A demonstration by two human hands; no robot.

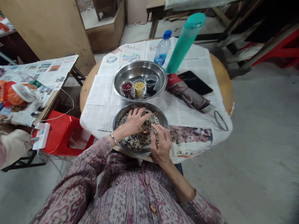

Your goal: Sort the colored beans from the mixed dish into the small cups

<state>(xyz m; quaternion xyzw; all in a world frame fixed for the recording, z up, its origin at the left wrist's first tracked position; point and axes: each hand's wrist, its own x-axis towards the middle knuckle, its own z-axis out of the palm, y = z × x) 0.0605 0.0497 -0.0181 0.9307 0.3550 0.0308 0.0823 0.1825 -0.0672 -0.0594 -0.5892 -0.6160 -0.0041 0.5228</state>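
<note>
In the head view, looks down on a round wooden table (224,84) spread with newspaper (100,93). Has the near steel basin (161,113) at the table's six o'clock, filled with mixed grains (133,141) in white, black and yellow. Lays the left hand (134,123) on the grains, reaching in from eight o'clock, with fingers spread apart toward one o'clock. Wears a silver bracelet (114,140) on that wrist. Curls the right hand (162,144) over the rim at four o'clock, with fingers bent and tips at the grains; cannot tell whether anything is pinched there.

Shows the far steel basin (140,67) at twelve o'clock, just beside the near one, bearing three clear cups at its own six o'clock: from left to right, a cup of dark red beans (127,88), a cup of yellow grains (139,88) and a cup of black grains (150,84). Presents a blue-capped bottle (161,49) and a teal bottle (184,42) at one o'clock, and a black tablet-like slab (196,82) at two.
</note>
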